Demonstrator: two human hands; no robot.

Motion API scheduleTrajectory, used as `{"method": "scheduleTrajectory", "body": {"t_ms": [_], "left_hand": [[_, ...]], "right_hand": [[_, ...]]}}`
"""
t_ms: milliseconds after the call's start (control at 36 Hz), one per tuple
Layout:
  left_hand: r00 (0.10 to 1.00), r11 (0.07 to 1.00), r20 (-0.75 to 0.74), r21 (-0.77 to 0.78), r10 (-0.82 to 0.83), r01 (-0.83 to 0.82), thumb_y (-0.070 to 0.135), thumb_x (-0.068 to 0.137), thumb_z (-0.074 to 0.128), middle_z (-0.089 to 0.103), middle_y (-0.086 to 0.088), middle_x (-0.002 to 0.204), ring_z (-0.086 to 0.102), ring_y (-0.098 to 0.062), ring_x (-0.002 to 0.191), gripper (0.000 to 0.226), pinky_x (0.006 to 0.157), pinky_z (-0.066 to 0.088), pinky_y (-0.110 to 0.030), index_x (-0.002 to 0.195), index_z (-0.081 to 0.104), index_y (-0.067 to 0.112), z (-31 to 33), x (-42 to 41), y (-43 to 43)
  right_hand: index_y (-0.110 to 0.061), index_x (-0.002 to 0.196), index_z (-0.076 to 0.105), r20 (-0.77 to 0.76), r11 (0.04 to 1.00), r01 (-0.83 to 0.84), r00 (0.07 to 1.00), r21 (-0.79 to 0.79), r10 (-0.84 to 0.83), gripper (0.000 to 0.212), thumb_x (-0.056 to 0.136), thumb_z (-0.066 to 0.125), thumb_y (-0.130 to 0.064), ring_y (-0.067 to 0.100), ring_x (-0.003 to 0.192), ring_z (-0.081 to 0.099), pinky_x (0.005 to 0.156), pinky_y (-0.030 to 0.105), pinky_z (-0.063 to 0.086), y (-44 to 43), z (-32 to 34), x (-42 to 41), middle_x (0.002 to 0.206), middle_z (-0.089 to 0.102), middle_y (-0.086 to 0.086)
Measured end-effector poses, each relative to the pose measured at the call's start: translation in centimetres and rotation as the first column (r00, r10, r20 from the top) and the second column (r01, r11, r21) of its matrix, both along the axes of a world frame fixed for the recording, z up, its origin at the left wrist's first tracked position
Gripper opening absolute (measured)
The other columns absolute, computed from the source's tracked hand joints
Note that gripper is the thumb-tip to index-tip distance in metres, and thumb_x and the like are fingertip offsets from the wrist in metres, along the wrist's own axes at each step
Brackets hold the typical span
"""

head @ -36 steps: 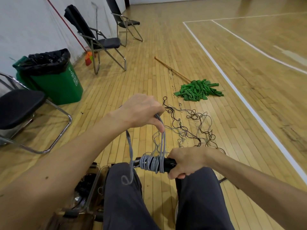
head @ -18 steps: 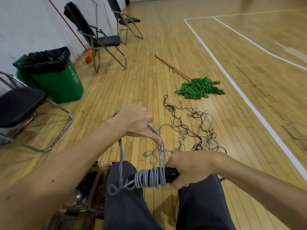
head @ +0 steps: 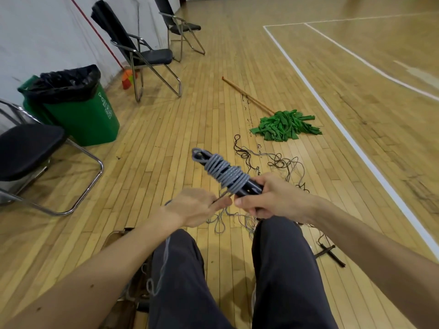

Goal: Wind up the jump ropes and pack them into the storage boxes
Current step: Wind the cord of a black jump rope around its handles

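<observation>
A grey jump rope (head: 224, 173) is coiled many times around its black handles, which point up and to the left. My right hand (head: 270, 198) grips the lower end of those handles. My left hand (head: 194, 206) sits just below and left of the coil and pinches the loose grey strand coming off it. More grey rope trails down over my left thigh. A tangle of dark and grey ropes (head: 273, 167) lies on the wooden floor beyond my hands. A clear storage box (head: 133, 293) shows partly beside my left leg, mostly hidden by my arm.
A green mop (head: 285, 125) with a wooden pole lies on the floor ahead. A green bin (head: 80, 115) with a black liner stands at the left. Folding chairs (head: 147, 55) line the white wall, one close at the left (head: 31, 153). A black handle pair (head: 329, 252) lies right of my leg.
My right hand raised and tilted the wound handles so they point up and left. My left hand dropped from above the coil to below it, pulling the strand tight.
</observation>
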State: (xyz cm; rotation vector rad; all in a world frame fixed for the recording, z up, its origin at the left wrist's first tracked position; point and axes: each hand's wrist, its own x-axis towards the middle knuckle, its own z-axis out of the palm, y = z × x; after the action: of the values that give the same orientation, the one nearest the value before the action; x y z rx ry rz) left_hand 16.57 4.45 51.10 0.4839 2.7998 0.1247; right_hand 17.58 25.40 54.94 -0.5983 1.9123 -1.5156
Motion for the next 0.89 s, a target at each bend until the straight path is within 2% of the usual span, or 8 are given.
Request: {"method": "scheduleTrajectory", "body": {"t_ms": [56, 139, 250, 444, 611, 722, 778, 889], "left_hand": [[0.997, 0.999, 0.065, -0.002, 0.034, -0.034, 0.068, 0.096, 0.013, 0.048, 0.001, 0.066, 0.053, -0.022, 0.069, 0.068, 0.078, 0.051, -0.040, 0.080, 0.052, 0.016, -0.8, 0.2, -0.3], [0.994, 1.000, 0.108, 0.001, 0.027, -0.027, 0.075, 0.085, 0.006, 0.050, -0.002, 0.067, 0.052, -0.020, 0.064, 0.078, 0.069, 0.048, -0.037, 0.078, 0.052, 0.012, -0.9, 0.9, -0.4], [0.999, 1.000, 0.048, 0.002, -0.017, 0.017, 0.070, 0.095, 0.014, 0.053, -0.002, 0.069, 0.050, -0.015, 0.061, 0.074, 0.064, 0.038, -0.034, 0.081, 0.056, 0.010, -0.9, 1.2, -0.2], [0.992, 0.997, -0.107, -0.043, -0.067, 0.063, 0.060, 0.102, 0.027, 0.055, 0.003, 0.076, 0.055, -0.018, 0.068, 0.046, 0.068, 0.053, -0.040, 0.091, 0.046, 0.021, -0.6, 2.0, 0.6], [0.949, 0.983, -0.264, -0.117, -0.171, 0.144, 0.040, 0.109, 0.029, 0.051, 0.002, 0.074, 0.054, -0.021, 0.064, 0.035, 0.058, 0.046, -0.033, 0.107, 0.053, 0.015, 0.2, 2.3, 1.3], [0.937, 0.970, -0.286, -0.195, -0.199, 0.147, 0.028, 0.110, 0.037, 0.044, 0.005, 0.070, 0.051, -0.019, 0.066, 0.023, 0.058, 0.041, -0.030, 0.111, 0.055, 0.014, 1.2, 1.6, 1.5], [0.939, 0.969, -0.292, -0.214, -0.182, 0.122, 0.021, 0.108, 0.043, 0.048, 0.003, 0.073, 0.052, -0.019, 0.067, 0.016, 0.057, 0.039, -0.030, 0.116, 0.055, 0.015, 1.6, 1.4, 1.3], [0.951, 0.970, -0.257, -0.216, -0.169, 0.114, 0.030, 0.107, 0.044, 0.059, 0.001, 0.086, 0.056, -0.017, 0.074, 0.024, 0.065, 0.047, -0.029, 0.123, 0.057, 0.016, 2.2, 1.1, 1.0]], "right_hand": [[-0.010, 0.083, 0.060, 0.021, 0.999, 0.054, 0.998, -0.004, -0.054, 0.014, 0.094, 0.067, -0.008, 0.010, 0.051, 0.043, 0.047, 0.021, 0.033, 0.1, -0.7, -0.4, 0.066, 0.054, 0.004], [-0.011, 0.085, 0.060, 0.034, 0.994, 0.110, 0.993, 0.023, -0.111, 0.012, 0.094, 0.069, -0.011, 0.011, 0.052, 0.042, 0.047, 0.021, 0.033, 0.3, -1.5, -1.0, 0.065, 0.055, 0.001], [-0.009, 0.087, 0.060, 0.036, 0.977, 0.204, 0.978, 0.063, -0.206, 0.011, 0.094, 0.069, -0.011, 0.012, 0.053, 0.040, 0.048, 0.023, 0.032, 1.0, -2.7, -1.9, 0.064, 0.054, 0.001], [-0.009, 0.089, 0.058, 0.033, 0.926, 0.340, 0.936, 0.166, -0.350, 0.012, 0.093, 0.069, -0.009, 0.011, 0.050, 0.039, 0.045, 0.020, 0.033, 1.7, -4.6, -3.2, 0.061, 0.054, 0.000], [-0.006, 0.093, 0.060, -0.026, 0.887, 0.375, 0.924, 0.271, -0.382, 0.012, 0.092, 0.070, -0.012, 0.011, 0.051, 0.044, 0.046, 0.022, 0.036, 1.7, -5.6, -3.7, 0.062, 0.057, 0.000], [-0.008, 0.094, 0.060, -0.092, 0.856, 0.376, 0.925, 0.355, -0.368, 0.014, 0.093, 0.071, -0.017, 0.009, 0.052, 0.048, 0.048, 0.022, 0.040, 1.4, -6.0, -3.9, 0.069, 0.059, 0.002], [-0.010, 0.091, 0.058, -0.135, 0.836, 0.391, 0.920, 0.385, -0.368, 0.015, 0.093, 0.071, -0.018, 0.010, 0.051, 0.049, 0.048, 0.022, 0.040, 1.1, -6.0, -4.0, 0.070, 0.060, 0.003], [-0.011, 0.092, 0.058, -0.239, 0.769, 0.405, 0.914, 0.494, -0.328, 0.016, 0.093, 0.069, -0.022, 0.017, 0.061, 0.056, 0.056, 0.030, 0.046, 0.4, -5.6, -4.4, 0.078, 0.066, 0.006]]}}
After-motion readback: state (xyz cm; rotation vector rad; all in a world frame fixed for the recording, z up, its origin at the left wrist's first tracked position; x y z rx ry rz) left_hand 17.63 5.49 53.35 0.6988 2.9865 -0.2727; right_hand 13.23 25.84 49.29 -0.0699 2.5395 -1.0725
